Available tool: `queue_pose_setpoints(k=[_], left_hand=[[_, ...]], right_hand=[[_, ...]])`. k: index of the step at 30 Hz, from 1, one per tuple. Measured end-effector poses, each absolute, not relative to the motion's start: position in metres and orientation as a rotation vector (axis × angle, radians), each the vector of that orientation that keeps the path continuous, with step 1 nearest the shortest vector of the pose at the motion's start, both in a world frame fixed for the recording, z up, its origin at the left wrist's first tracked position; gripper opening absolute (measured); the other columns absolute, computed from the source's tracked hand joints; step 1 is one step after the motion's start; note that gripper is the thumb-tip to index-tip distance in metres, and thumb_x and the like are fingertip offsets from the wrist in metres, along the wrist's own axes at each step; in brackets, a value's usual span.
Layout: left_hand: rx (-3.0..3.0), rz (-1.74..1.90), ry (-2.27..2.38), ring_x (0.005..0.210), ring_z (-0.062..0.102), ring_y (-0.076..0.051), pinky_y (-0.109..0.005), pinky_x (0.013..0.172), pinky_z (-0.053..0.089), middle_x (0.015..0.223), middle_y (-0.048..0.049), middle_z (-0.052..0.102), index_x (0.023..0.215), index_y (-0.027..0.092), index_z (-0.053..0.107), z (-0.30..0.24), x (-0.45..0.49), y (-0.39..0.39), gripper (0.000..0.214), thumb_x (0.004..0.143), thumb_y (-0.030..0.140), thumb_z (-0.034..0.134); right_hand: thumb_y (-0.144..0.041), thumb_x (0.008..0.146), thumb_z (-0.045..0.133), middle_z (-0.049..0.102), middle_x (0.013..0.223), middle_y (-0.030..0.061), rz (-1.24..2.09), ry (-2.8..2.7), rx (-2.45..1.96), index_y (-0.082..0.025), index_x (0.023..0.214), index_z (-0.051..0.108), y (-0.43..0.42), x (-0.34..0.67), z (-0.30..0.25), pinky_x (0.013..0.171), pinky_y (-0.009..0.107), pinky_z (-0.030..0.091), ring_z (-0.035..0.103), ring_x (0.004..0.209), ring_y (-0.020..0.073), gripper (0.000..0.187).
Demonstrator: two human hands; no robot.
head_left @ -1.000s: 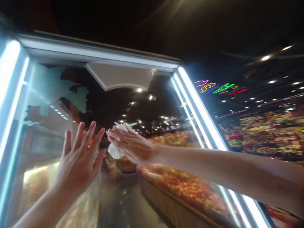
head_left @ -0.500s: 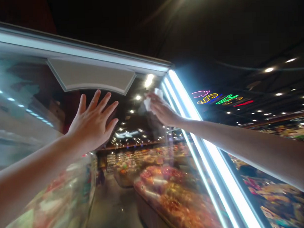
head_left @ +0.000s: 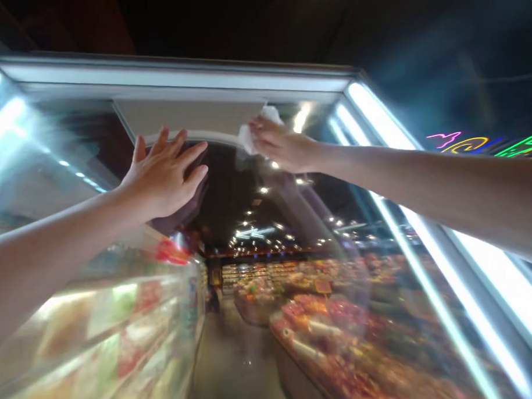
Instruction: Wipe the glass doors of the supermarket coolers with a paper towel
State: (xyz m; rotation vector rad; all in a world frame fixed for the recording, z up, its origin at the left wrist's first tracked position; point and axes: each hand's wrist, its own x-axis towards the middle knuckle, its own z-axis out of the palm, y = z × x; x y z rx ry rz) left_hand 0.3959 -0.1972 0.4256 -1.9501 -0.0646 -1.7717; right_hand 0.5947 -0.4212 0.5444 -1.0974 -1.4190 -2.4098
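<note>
A glass pane [head_left: 231, 200] framed by bright light strips fills the view in front of me. My left hand [head_left: 167, 174] lies spread against or just before the glass, its fingers apart and holding nothing. Raised to the upper middle, my right hand [head_left: 281, 142] grips a crumpled white cloth or tissue [head_left: 247, 139], which appears pressed to the glass. Whether it is cloth or paper I cannot tell. Close to both hands is a pale panel with a curved lower edge [head_left: 193, 115] under the top frame bar [head_left: 183, 74].
Light strips [head_left: 443, 275] run down the right side. Beyond the glass, lit shelves of packaged goods [head_left: 100, 333] stand left, a floor aisle [head_left: 232, 358] runs between, and a display counter [head_left: 336, 337] heaped with colourful goods stands right. Neon lettering [head_left: 469, 143] glows at the far right.
My view has swung left, bringing the left light strips in. My right hand with the white cloth has moved up and left across the glass, nearer my left hand, which stays spread.
</note>
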Motion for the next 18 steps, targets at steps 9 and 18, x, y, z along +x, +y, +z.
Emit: queue_pose_setpoints(k=[9, 18], left_hand=[[-2.046, -1.794, -0.385, 0.160, 0.008, -0.039, -0.072, 0.124, 0.007, 0.173, -0.0072, 0.020, 0.160, 0.031, 0.032, 0.414, 0.338, -0.140, 0.060, 0.104, 0.050, 0.029], [-2.099, -1.722, -0.401, 0.157, 0.011, -0.046, -0.071, 0.124, 0.015, 0.172, -0.0120, 0.019, 0.162, 0.020, 0.027, 0.408, 0.298, -0.074, 0.065, 0.103, 0.048, 0.026]], right_hand=[[-0.047, 0.103, 0.048, 0.059, 0.150, 0.0088, -2.097, -1.584, -1.359, -0.013, 0.138, 0.062, -0.360, 0.539, 0.540, 0.121, 0.060, 0.033, 0.046, 0.145, 0.0371, 0.051], [-0.025, 0.102, 0.041, 0.041, 0.162, 0.0197, -1.989, -1.564, -1.501, -0.002, 0.155, 0.038, -0.239, 0.462, 0.520, 0.126, 0.063, 0.020, 0.029, 0.154, 0.0397, 0.058]])
